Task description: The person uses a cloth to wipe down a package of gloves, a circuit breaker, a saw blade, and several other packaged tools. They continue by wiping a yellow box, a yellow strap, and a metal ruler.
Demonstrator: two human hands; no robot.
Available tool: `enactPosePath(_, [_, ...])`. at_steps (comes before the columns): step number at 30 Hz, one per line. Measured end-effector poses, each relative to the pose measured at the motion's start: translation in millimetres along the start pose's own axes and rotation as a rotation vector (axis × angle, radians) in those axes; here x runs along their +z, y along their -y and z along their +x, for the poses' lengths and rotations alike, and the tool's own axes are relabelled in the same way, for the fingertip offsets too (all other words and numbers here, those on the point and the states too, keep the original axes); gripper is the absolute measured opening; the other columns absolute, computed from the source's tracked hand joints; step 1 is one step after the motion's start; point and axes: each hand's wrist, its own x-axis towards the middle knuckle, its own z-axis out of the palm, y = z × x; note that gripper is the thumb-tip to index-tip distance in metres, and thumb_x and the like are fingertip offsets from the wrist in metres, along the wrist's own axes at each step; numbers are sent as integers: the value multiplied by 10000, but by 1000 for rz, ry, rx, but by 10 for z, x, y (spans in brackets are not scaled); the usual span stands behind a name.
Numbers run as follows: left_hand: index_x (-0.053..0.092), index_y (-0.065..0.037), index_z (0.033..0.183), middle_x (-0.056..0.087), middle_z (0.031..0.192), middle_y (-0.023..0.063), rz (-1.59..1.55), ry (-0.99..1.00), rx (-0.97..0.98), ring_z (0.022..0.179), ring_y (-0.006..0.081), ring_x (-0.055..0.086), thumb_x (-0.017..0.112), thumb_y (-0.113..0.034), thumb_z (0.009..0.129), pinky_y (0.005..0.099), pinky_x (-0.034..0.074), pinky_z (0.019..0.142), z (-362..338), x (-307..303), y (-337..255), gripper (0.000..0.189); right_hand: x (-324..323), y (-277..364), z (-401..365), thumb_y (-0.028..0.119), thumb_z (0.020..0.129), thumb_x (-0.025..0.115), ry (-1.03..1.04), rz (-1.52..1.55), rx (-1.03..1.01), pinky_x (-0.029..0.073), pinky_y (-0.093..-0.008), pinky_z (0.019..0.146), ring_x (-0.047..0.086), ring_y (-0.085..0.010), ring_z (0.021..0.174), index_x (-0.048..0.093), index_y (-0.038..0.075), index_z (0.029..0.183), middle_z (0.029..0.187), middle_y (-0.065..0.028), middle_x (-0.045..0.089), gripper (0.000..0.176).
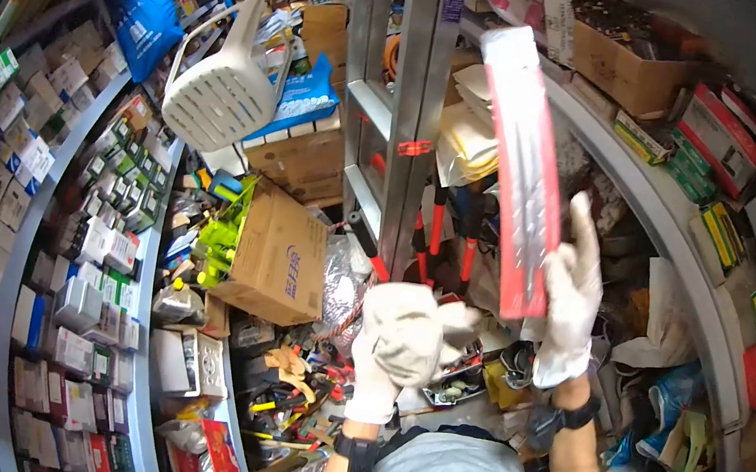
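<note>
My right hand (570,309), in a white glove, grips the edge of a long blister pack (524,185). The pack has a red border and a clear front over slim grey metal pieces, and it is held upright, tilted to the left. One finger of that hand points up beside it. Lower and to the left, my left hand (407,333) is also gloved, its fingers curled in; what they hold, if anything, is hidden. Behind both hands stands an aluminium ladder (414,105), and several red-handled tools (436,230) hang below the pack.
Shelves of small boxes (83,309) curve along the left. A white plastic stool (223,96) lies tipped near a cardboard carton (277,255). To the right, a curved shelf (639,192) bears an open cardboard box (633,69) and several coloured packages. Loose tools (290,399) litter the lower middle.
</note>
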Motion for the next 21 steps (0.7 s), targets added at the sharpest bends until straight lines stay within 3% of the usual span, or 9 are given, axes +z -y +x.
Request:
enactPosePath(2, [488, -57, 1335, 577, 1278, 160, 16, -45, -21, 1145, 339, 589, 398, -437, 984, 480, 503, 966, -10, 208, -45, 525, -6, -134, -307, -54, 897, 467, 57, 24, 176, 456, -174, 723, 562, -38, 807, 244, 64, 1526, 1042, -40, 637, 677])
enactPosePath(4, [477, -50, 1343, 576, 1281, 163, 7, -64, 35, 1153, 334, 586, 385, -427, 967, 483, 500, 964, 42, 413, -52, 540, 110, -124, -558, -76, 903, 451, 90, 157, 315, 461, -185, 810, 565, -41, 880, 253, 64, 1523, 1119, -43, 634, 666])
enactPosePath(7, [467, -53, 1349, 570, 1289, 165, -113, 46, 0, 1146, 329, 586, 408, -461, 958, 475, 490, 975, 184, 343, -36, 569, -67, -422, -887, -63, 922, 474, 189, 74, 404, 451, -224, 914, 574, -83, 1023, 256, 51, 1519, 1267, -82, 596, 645])
enactPosePath(8, [490, -4, 1308, 596, 1234, 155, -248, 413, -32, 1075, 297, 626, 434, -359, 980, 429, 517, 942, 274, 109, -25, 486, -100, -448, -943, -61, 923, 479, 250, 64, 414, 450, -226, 916, 577, -83, 1017, 267, 48, 1515, 1266, -79, 597, 638])
enactPosePath(10, [490, 13, 1298, 610, 1202, 153, -143, 164, 76, 1049, 278, 638, 538, -247, 946, 382, 536, 917, 275, 127, 37, 440, -166, -545, -1048, -56, 924, 490, 316, -37, 397, 445, -230, 922, 581, -80, 1016, 304, 41, 1501, 1267, -82, 598, 615])
enactPosePath(11, [435, -42, 1374, 597, 1256, 155, -79, 174, 34, 1076, 307, 617, 596, -344, 904, 457, 503, 953, 257, -8, 75, 581, -205, -580, -1079, -56, 924, 490, 322, -37, 405, 445, -230, 922, 581, -80, 1016, 304, 41, 1501, 1267, -82, 598, 615])
enactPosePath(14, [497, -15, 1319, 610, 1242, 142, -223, 271, -194, 1059, 283, 631, 658, -214, 871, 416, 510, 950, 158, -201, 75, 517, -262, -603, -1134, -60, 924, 488, 302, -82, 479, 421, -228, 960, 571, -87, 1073, 347, 24, 1479, 1303, -86, 579, 578])
enactPosePath(17, [533, 2, 1278, 629, 1212, 133, -304, 320, -259, 1057, 259, 636, 661, -203, 870, 408, 517, 942, 155, -394, 132, 474, -373, -699, -1169, -65, 923, 487, 373, 21, 565, 416, -239, 980, 567, -109, 1126, 372, 5, 1461, 1324, -95, 565, 554])
enactPosePath(21, [539, 12, 1266, 645, 1186, 134, -202, 239, -176, 1045, 253, 646, 641, -208, 887, 402, 528, 930, 94, -295, 155, 450, -370, -665, -1173, -42, 928, 491, 382, 33, 631, 410, -269, 1013, 546, -145, 1192, 377, -25, 1445, 1345, -116, 548, 530])
